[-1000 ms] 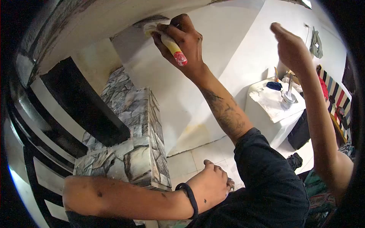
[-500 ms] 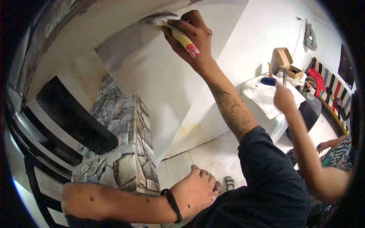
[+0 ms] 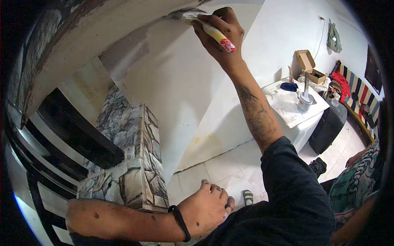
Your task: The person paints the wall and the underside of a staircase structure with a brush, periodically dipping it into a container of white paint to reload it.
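High up, my right hand (image 3: 223, 33) is closed around a paintbrush (image 3: 214, 34) with a yellow handle and a red end. The brush's head end reaches the underside of a ledge (image 3: 135, 30), where dark streaks show beside the white wall (image 3: 172, 74). My fingers hide part of the brush. Low in front of my body, my left hand (image 3: 207, 207) has its fingers curled inward; anything inside them is hidden. A black band (image 3: 179, 221) circles that wrist.
Stone-patterned pillar (image 3: 131, 160) and black rails (image 3: 78, 123) stand at left. At right, a white table (image 3: 287, 107) carries a paint can (image 3: 304, 102), dark cloth (image 3: 289, 86) and open cardboard box (image 3: 312, 67). A co-worker's patterned shirt (image 3: 358, 182) is close at lower right.
My right hand and the paintbrush have shifted right along the ledge. The co-worker's raised arm has withdrawn from the table, leaving the can with an upright tool in view. My left hand barely moved.
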`<state>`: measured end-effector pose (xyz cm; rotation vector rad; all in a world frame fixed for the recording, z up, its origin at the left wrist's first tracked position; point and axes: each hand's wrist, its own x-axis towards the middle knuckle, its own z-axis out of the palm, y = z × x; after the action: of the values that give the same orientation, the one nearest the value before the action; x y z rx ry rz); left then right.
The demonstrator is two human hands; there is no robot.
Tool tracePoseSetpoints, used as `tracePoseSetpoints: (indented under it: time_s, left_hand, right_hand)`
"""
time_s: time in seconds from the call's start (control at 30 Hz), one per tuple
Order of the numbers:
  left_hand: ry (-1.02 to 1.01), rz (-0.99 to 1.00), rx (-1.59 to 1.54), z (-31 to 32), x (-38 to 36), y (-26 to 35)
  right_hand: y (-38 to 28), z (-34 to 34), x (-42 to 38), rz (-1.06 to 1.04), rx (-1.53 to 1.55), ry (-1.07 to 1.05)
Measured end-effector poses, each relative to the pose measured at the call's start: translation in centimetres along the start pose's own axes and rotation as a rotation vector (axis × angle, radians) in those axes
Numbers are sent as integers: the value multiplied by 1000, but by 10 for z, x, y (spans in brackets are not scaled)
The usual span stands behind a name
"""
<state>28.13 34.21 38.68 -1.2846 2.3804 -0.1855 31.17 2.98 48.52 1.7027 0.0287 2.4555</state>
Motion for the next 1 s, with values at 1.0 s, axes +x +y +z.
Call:
tracePoseSetpoints:
  time_s: [1.0]
  left_hand:
    - [-66,31,-33,-12,2,-4]
  right_hand:
    - [44,-30,9,-80,-36,22]
